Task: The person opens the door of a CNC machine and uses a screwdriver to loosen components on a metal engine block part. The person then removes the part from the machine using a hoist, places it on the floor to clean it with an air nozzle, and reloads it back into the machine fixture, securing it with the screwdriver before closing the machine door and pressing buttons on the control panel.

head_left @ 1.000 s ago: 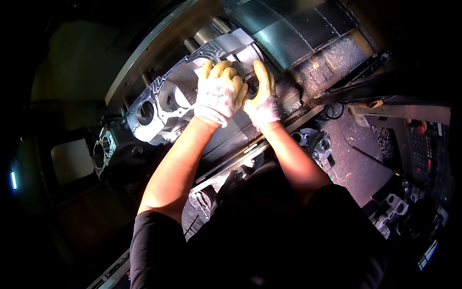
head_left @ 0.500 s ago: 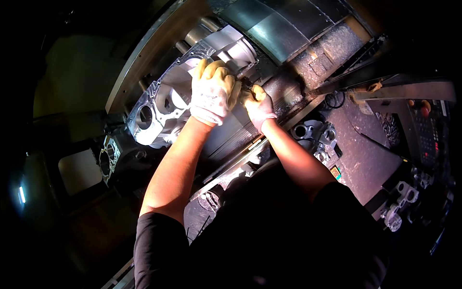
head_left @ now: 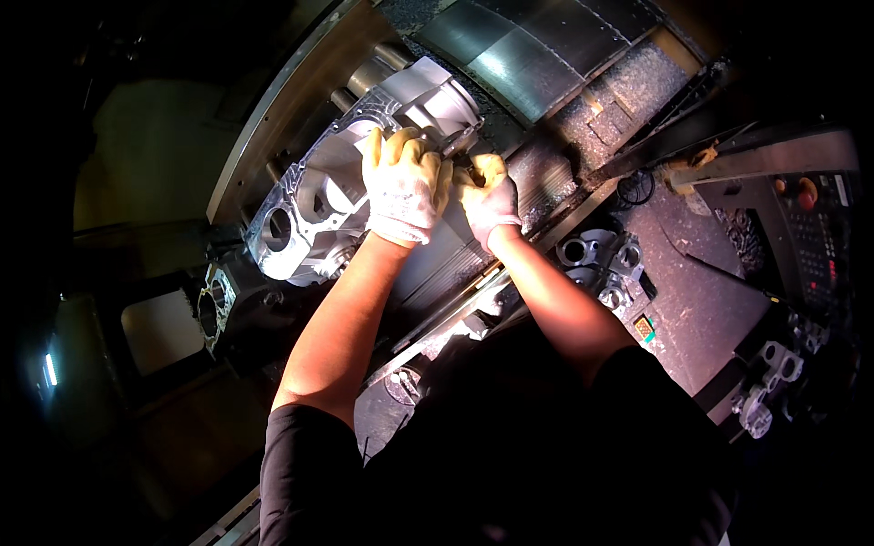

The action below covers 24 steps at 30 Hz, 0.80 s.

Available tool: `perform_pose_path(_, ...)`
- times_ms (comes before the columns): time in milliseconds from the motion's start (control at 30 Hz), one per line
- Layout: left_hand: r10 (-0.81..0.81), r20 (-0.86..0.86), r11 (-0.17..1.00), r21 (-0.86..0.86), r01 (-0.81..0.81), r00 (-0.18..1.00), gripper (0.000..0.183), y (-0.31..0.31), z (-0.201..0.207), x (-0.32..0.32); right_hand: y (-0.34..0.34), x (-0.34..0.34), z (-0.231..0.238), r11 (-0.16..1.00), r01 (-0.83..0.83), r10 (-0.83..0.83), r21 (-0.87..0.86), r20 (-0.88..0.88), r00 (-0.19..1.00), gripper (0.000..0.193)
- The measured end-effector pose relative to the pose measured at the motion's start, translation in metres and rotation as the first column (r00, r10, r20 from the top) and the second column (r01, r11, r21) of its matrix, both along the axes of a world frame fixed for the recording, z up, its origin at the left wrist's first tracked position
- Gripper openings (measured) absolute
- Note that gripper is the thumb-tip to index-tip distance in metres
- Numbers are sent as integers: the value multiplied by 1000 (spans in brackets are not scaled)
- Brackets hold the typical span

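A large silvery metal casting [head_left: 305,223] with round bores is held slantwise against a metal plate [head_left: 282,100]. My left hand [head_left: 403,187], in a white glove with yellow fingers, is closed at the casting's near side. Its fingers curl over, and what they grip is hidden. Close to its right, my right hand [head_left: 490,196], gloved the same way, is closed with bent fingers. I cannot make out what is in it. A short, dark metal piece [head_left: 460,141] shows just beyond the hands, next to the casting's right end.
Grey metal covers [head_left: 519,55] lie beyond the casting, with metal chips beside them. A machine rail [head_left: 437,323] runs slantwise below my hands. Smaller castings [head_left: 596,255] sit at the right, below a control panel [head_left: 815,232]. Another dark casting [head_left: 216,300] stands at the left.
The view has shifted slightly, moving the scene a little right and down. Both hands stay closed by the casting. More of the dark metal piece shows beyond the fingers.
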<state>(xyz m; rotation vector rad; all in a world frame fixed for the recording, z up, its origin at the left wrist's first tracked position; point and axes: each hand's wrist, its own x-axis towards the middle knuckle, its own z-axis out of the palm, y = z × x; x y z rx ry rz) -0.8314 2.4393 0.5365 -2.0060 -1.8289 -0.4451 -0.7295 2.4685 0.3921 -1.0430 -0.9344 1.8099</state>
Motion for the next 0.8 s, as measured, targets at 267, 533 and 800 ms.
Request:
perform_pose_path(267,149,-179,970,-166,-179,972,19,4,-16,11,-12,-8,-2,980,183,-175,73,-104,979,33)
perform_pose_path(533,176,-231,956,-189,-222,957,21,5,-17,11,-9,-5,-3,985,-141,75,103,477,876,69)
perform_pose_path(800,179,-210,966,-149,-212,961,21,4,-17,12,7,-28,18,857,-104,-128,-505,-404,906,55)
